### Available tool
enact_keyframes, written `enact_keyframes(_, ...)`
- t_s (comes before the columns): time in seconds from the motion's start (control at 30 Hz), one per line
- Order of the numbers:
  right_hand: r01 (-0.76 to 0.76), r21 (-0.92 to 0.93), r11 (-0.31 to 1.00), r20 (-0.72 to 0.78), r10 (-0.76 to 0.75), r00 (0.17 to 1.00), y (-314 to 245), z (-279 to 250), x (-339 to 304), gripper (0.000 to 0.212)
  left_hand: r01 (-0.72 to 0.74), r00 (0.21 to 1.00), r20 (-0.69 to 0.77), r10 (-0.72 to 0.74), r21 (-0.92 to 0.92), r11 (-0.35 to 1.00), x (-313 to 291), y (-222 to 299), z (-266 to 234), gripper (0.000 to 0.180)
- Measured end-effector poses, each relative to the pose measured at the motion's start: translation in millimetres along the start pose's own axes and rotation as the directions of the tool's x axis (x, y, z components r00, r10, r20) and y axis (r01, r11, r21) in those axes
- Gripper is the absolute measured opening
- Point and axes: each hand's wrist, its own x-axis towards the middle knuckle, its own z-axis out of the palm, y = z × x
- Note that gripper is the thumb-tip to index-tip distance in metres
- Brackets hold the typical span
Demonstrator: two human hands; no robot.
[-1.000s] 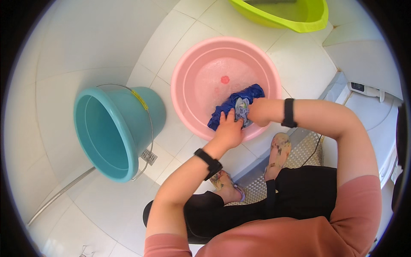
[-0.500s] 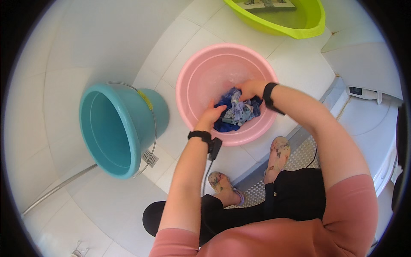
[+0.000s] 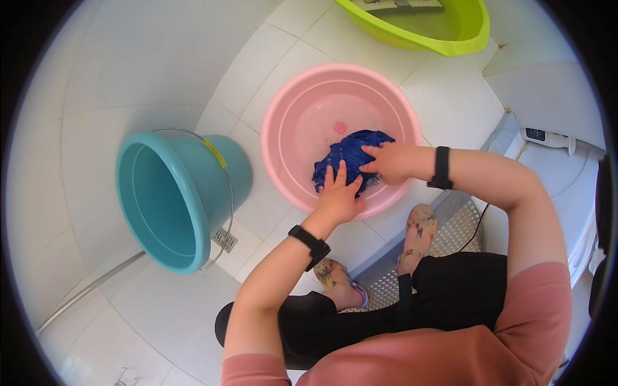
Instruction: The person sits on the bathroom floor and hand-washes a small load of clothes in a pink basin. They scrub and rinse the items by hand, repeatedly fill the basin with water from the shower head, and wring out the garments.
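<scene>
- Blue cloth (image 3: 351, 153), bunched and creased, lies in the lower right part of the pink basin (image 3: 279, 154), as the head view, the only one, shows it from above; the basin's bottom around it has a wet-looking sheen.
- I'd judge that cloth soft and limp, with nothing fragile about it; if it is soaked, as it seems, it should be heavier than it looks and rather slippery. To take hold, I'd gather a thick fold from each end of the bundle, since a pinch at one loose edge would let the rest sag.
- Left hand (image 3: 339, 197) lies palm down at the near left edge of the bundle, fingers well apart and nearly straight, fingertips pressed on the fabric; it isn't clenched and grips nothing that I can see.
- Right hand (image 3: 394, 162) comes across from the other side, also open, fingers spread and slightly bent, their tips on the cloth's right part. A paler scrap of fabric (image 3: 375, 181) peeps out just below it; whether the palm touches that, I can't tell.
- Teal bucket (image 3: 222, 170) sits left of the basin, apart from it; a lime-green tub (image 3: 454, 47) sits beyond the basin.
</scene>
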Motion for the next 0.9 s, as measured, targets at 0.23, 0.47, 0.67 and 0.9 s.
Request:
enact_keyframes(0.23, 0.033, -0.048, 0.998, 0.152, -0.025, 0.988, 17, -21, 61, 0.05, 0.067, 0.998, -0.014, -0.068, -0.042, 0.997, 48, -23, 7, 0.045)
enact_keyframes(0.47, -0.325, 0.155, 0.933, -0.223, 0.354, 0.908, 41, -45, 80, 0.041, 0.359, 0.816, 0.016, -0.577, -0.798, 0.484, 69, -74, -9, 0.048)
enact_keyframes(0.67, -0.111, 0.108, 0.988, -0.176, 0.129, 0.976, -4, -34, 59, 0.031, 0.204, 0.915, -0.21, -0.343, -0.494, 0.845, 68, -34, -9, 0.043)
enact_keyframes(0.9, -0.024, -0.165, 0.986, 0.09, 0.039, 0.995, -21, 6, 0, 0.033, -0.066, 0.99, -0.125, 0.067, 0.011, 0.998, 7, -1, 31, 0.048)
